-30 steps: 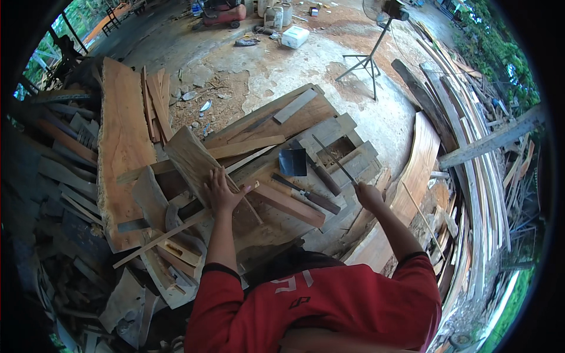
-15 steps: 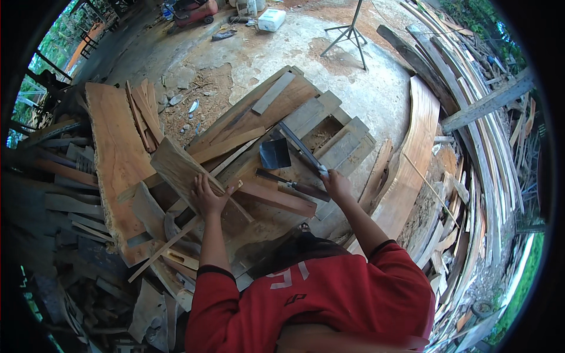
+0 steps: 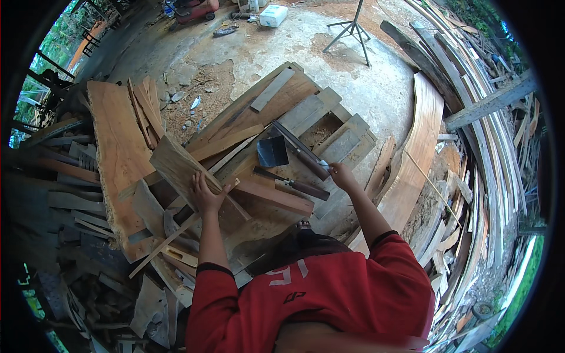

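My left hand (image 3: pixel 206 194) lies with spread fingers on a thick wooden board (image 3: pixel 176 162), its thumb out near the board's right edge. My right hand (image 3: pixel 342 175) is closed in a pinch, a small white object (image 3: pixel 323 163) showing at its fingertips. Just left of those fingers lies a long chisel (image 3: pixel 301 153) with a dark brown handle. A second wood-handled chisel (image 3: pixel 294 183) rests nearer to me. Between the hands, a dark square plate (image 3: pixel 272 152) sits on the low wooden bench (image 3: pixel 351 143). A reddish wooden beam (image 3: pixel 273 197) lies below it.
A wide live-edge slab (image 3: pixel 118 147) leans at the left among loose offcuts. Another long slab (image 3: pixel 415 141) lies to the right, by stacked planks (image 3: pixel 488 135). Across the concrete floor stand a tripod (image 3: pixel 353 29) and a white box (image 3: pixel 273 16).
My right hand has drawn slightly right and away from the long chisel, whose handle now shows beside the fingers. My left hand stays on the board.
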`<state>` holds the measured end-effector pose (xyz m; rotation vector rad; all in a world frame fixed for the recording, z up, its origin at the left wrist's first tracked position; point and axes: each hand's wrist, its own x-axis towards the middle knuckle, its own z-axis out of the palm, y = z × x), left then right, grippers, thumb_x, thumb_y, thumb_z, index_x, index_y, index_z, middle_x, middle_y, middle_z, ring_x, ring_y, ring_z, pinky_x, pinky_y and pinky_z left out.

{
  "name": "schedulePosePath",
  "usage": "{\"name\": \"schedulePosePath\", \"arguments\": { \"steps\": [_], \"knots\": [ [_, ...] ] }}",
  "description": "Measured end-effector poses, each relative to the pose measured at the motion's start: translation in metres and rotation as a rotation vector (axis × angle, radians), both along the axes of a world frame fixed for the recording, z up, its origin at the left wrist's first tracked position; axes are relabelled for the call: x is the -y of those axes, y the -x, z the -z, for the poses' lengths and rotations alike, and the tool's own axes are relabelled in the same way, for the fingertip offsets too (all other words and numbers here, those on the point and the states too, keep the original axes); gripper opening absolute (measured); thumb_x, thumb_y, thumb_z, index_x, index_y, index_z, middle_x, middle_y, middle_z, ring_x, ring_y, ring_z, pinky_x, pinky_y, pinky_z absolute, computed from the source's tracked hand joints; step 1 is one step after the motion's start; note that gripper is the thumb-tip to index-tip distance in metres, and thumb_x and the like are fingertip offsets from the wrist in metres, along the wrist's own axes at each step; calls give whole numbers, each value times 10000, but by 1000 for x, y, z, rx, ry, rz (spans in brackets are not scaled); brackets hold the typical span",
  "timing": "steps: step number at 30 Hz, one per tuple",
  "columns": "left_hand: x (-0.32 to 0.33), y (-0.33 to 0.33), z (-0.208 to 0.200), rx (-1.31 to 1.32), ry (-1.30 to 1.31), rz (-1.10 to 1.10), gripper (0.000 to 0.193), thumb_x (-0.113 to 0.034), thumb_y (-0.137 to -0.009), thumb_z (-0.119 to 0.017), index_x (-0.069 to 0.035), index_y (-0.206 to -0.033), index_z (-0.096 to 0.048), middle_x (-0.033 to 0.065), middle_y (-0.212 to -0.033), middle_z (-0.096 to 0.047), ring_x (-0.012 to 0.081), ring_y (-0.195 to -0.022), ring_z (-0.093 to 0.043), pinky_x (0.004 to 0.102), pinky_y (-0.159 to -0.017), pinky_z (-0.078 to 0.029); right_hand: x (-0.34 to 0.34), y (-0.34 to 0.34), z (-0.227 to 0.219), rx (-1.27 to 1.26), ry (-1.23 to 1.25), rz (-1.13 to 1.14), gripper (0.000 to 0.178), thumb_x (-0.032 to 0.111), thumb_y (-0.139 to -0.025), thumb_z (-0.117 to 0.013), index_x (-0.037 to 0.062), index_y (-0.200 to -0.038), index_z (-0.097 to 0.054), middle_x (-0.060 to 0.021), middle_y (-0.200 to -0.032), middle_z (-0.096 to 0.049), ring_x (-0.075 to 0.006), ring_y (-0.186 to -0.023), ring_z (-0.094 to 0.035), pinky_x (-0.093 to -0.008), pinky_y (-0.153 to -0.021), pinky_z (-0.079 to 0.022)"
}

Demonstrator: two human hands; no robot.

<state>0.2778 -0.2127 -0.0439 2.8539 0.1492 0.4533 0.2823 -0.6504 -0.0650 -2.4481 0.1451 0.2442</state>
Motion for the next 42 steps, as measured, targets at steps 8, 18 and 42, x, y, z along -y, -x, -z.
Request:
{"name": "schedulePosePath", "arguments": {
  "steps": [8,18,42],
  "knots": [
    [-1,5,1,1,22,-6,959,-651,-581,-641,-67,-1279,-342,169,-1323,-366,350,-1261,-290,500,-989,-285,1,2,5,-66,-167,16,224,171,-795,-562,14,-928,-651,-192,-884,-626,-298,-808,-612,-354,-725,-475],
    [3,6,-9,-77,-7,-46,911,-651,-629,-605,-68,-1281,-351,155,-1358,-314,313,-1280,-269,582,-1000,-199,-51,8,-47,121,19,-155,277,251,-758,-615,50,-948,-597,-149,-950,-563,-302,-876,-574,-392,-745,-468],
    [-112,103,-53,-513,-31,-262,207,-166,-879,-482,-34,-1034,-517,173,-941,-578,336,-913,-556,427,-755,-429,-92,2,-36,183,288,-108,504,249,-736,-610,86,-1183,-444,-123,-1039,-521,-291,-1003,-518,-381,-786,-471]
  ]
}}
